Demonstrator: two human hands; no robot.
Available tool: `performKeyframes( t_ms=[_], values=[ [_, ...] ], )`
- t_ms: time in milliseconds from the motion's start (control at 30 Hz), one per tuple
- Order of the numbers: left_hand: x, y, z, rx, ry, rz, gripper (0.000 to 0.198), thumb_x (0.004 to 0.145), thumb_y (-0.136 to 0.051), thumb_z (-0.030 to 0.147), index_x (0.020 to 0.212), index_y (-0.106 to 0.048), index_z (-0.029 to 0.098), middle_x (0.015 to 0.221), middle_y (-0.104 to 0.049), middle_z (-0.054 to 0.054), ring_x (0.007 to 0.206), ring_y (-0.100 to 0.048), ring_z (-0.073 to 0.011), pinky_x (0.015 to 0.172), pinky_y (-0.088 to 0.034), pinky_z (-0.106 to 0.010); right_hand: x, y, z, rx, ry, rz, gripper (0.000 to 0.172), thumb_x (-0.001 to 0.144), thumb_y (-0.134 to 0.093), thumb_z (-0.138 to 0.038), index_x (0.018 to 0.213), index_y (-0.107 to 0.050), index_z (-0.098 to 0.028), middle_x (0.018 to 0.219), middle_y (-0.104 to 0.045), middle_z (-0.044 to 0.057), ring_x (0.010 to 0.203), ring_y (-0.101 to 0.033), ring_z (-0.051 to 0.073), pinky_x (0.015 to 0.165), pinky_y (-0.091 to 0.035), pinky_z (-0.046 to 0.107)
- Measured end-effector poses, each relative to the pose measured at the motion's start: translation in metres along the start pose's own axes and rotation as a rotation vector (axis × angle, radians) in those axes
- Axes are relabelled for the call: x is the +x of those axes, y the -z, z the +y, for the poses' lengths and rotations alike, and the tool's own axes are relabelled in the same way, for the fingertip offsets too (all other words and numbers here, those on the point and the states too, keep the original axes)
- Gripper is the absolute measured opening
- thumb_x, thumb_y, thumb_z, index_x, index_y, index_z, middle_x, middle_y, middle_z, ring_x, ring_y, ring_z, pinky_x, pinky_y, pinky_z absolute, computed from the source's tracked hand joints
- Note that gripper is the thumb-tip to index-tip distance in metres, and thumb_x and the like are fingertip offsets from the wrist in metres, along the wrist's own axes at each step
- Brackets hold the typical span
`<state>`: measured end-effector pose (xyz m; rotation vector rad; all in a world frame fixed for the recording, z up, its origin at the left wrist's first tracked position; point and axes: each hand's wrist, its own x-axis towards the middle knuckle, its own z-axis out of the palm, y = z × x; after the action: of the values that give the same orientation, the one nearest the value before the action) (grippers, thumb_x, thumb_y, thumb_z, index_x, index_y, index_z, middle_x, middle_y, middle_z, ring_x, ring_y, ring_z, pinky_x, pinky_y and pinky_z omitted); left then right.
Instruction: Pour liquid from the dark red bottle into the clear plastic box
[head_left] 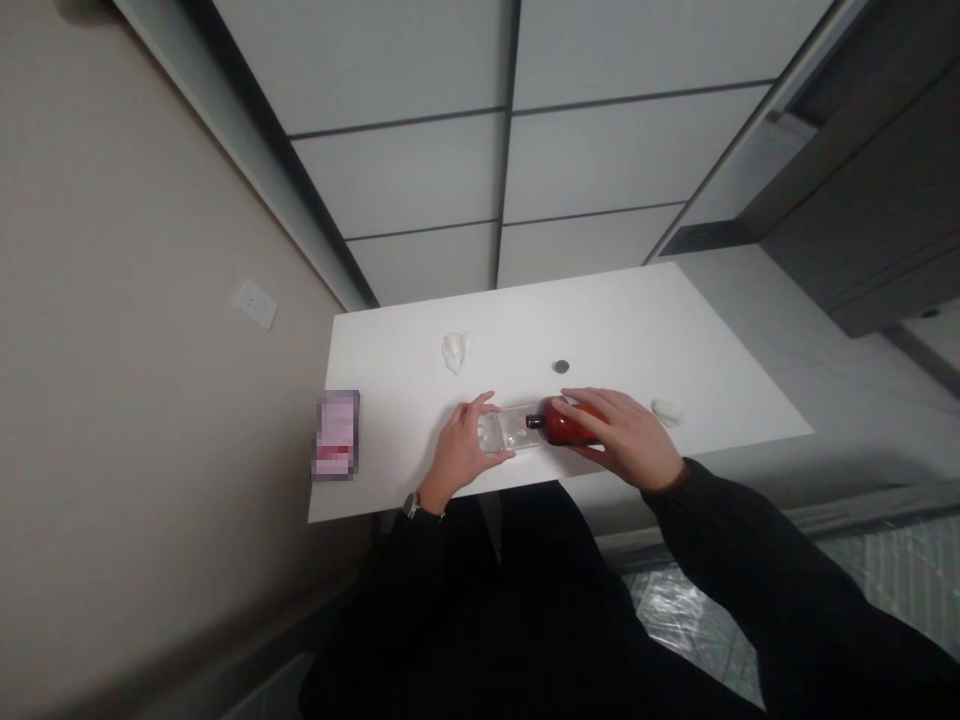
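On a white table (pixel 637 330), my right hand (pixel 626 437) grips a dark red-brown bottle (pixel 568 426) tipped on its side, its black neck pointing left. My left hand (pixel 461 450) is closed around a small clear container (pixel 504 432) that meets the bottle's neck. Both hands rest near the table's front edge. A watch sits on my left wrist, and both arms are in dark sleeves.
A crumpled white tissue (pixel 454 351) lies behind my left hand, another white wad (pixel 667 411) to the right of the bottle. A small dark round cap (pixel 561 367) lies mid-table. A pink-and-white box (pixel 335 435) sits at the left edge by the wall.
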<state>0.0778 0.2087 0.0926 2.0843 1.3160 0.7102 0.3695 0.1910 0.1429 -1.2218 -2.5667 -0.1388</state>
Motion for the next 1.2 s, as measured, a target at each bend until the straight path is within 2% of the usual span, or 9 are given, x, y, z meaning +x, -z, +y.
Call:
performKeyframes(
  t_ms=[333,667,1200],
  values=[
    [0.001,-0.002,-0.002,-0.002,0.002,-0.002,0.103,0.070,-0.096,0.027,0.152,-0.035,0.028,0.137,-0.069,-0.004,0.121,-0.057,-0.0303,0.109,-0.049,-0.048,0.008,0.011,-0.001,-0.064,0.035,-0.052,0.072,0.083,-0.082,-0.017,0.148,-0.054,-0.021,0.144,-0.065,0.015,0.123,-0.062,0.034,0.103,-0.055,0.050],
    [0.001,-0.004,-0.006,0.005,-0.020,0.012,0.103,0.070,-0.097,0.026,0.152,-0.035,0.028,0.136,-0.070,-0.004,0.121,-0.057,-0.0299,0.109,-0.049,-0.047,0.012,0.015,0.000,-0.079,0.056,-0.061,0.069,0.086,-0.078,-0.019,0.150,-0.053,-0.023,0.142,-0.066,0.014,0.122,-0.063,0.032,0.104,-0.053,0.050],
    [0.001,-0.004,-0.007,-0.003,-0.017,0.002,0.104,0.071,-0.096,0.028,0.154,-0.034,0.029,0.136,-0.069,-0.004,0.125,-0.056,-0.0311,0.113,-0.046,-0.050,0.019,0.022,-0.002,-0.108,0.078,-0.090,0.070,0.082,-0.082,-0.017,0.147,-0.055,-0.022,0.139,-0.067,0.014,0.121,-0.064,0.033,0.104,-0.052,0.049]
  ],
)
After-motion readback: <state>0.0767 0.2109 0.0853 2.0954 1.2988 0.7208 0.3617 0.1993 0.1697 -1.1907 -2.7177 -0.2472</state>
